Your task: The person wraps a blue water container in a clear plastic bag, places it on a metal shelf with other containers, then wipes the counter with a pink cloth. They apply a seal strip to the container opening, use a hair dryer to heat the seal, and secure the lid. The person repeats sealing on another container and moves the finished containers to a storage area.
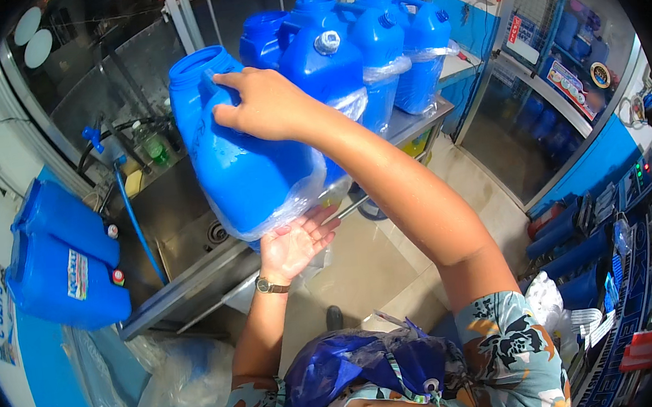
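Observation:
A large blue plastic jug point(254, 180) with an open mouth hangs tilted over the edge of the steel sink counter. My right hand point(264, 104) is closed round the handle at its top. Clear plastic film wraps the lower part of the jug. Under that wrapped end my left hand point(295, 245) lies palm up with its fingers spread, close to or touching the film; which of the two I cannot tell. Several more blue jugs point(378, 40) stand in a row behind, some with film round them. One has a silvery cap.
A steel sink point(177, 232) with a drain lies left of the jug, with a blue hose point(137, 220) and a green bottle point(152, 147) in it. Flat blue containers point(77, 279) stand at far left, a crumpled plastic sheet point(178, 379) below them. A glass door point(525, 132) is at right.

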{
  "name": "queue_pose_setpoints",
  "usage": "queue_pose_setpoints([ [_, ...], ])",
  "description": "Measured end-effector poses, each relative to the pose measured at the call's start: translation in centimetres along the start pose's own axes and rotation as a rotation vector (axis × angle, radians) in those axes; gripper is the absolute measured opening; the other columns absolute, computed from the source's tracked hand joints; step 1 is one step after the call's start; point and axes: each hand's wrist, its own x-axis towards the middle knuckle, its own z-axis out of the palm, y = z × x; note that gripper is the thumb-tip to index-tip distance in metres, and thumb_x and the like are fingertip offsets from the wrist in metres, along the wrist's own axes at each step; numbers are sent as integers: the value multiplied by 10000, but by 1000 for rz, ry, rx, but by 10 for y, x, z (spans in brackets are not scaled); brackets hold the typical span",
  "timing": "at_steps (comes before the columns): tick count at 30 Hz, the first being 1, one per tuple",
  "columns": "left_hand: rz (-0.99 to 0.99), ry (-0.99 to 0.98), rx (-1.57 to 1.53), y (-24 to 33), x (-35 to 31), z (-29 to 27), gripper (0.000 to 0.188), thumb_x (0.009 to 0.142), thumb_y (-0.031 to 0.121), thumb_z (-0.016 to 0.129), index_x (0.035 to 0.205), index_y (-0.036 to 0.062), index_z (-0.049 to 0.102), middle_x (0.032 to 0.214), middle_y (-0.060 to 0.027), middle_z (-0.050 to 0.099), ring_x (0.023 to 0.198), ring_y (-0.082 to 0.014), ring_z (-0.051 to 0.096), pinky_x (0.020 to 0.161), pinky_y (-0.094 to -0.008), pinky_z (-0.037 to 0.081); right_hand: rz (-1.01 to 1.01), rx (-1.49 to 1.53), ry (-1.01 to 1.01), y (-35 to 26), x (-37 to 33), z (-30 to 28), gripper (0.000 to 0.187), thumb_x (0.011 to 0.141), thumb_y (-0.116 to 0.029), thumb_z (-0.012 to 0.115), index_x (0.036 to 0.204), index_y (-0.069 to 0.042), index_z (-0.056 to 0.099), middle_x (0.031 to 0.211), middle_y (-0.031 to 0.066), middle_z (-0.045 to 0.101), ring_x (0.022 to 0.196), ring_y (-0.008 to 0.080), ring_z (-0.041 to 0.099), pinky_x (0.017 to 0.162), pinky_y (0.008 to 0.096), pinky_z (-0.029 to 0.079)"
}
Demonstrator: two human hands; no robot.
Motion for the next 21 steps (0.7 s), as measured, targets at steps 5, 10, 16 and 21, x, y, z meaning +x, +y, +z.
queue_pose_setpoints([
  [5,50,92,117,30,32,-23,780,790,271,541,1465,-41,308,1508,-228,367,1315,-355,459,1108,-463,359,12,-59,70,28,43,18,627,794,-429,587,1260,-12,616,1189,313,600,1092,426,601,980,437,471],
  [10,-208,43,354,27,38,-47,682,836,208,559,1454,13,344,1455,-218,436,1247,-340,527,1050,-451,416,-473,63,609,59,19,40,540,751,-231,748,1225,-50,565,1223,281,460,1117,459,499,931,520,447],
  [16,-701,-21,550,-32,76,-82,559,930,234,555,1413,0,398,1443,-201,455,1257,-306,526,1033,-407,422,-600,-271,-223,152,-130,34,545,831,-187,570,1372,-183,504,1458,205,411,1358,372,413,1111,580,317],
  [21,-724,-118,837,-68,157,-77,447,939,112,507,1374,16,476,1400,-145,509,1166,-227,576,973,-337,449,-179,-99,-229,242,-216,-54,692,704,-81,693,1362,-181,503,1401,177,454,1266,356,503,990,422,498],
])
